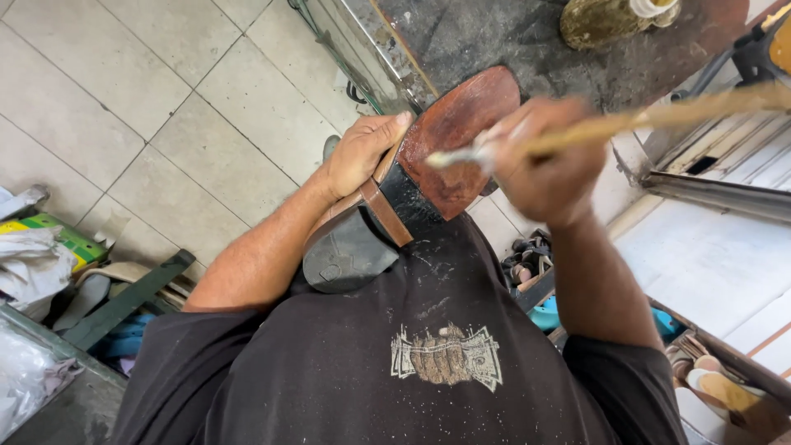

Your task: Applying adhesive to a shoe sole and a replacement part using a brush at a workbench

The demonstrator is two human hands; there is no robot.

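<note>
Head view: our left hand is clamped round a boot, sole up against our black shirt. Our right hand is closed on a brush, blurred, its bristles on the brown sole. On the dark bench sits a grimy jar, contents hidden. A green-and-yellow box lies left on the floor; a box of soles sits right.

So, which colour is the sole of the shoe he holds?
Reddish brown on the sole, with a black heel; the head view shows it.
</note>
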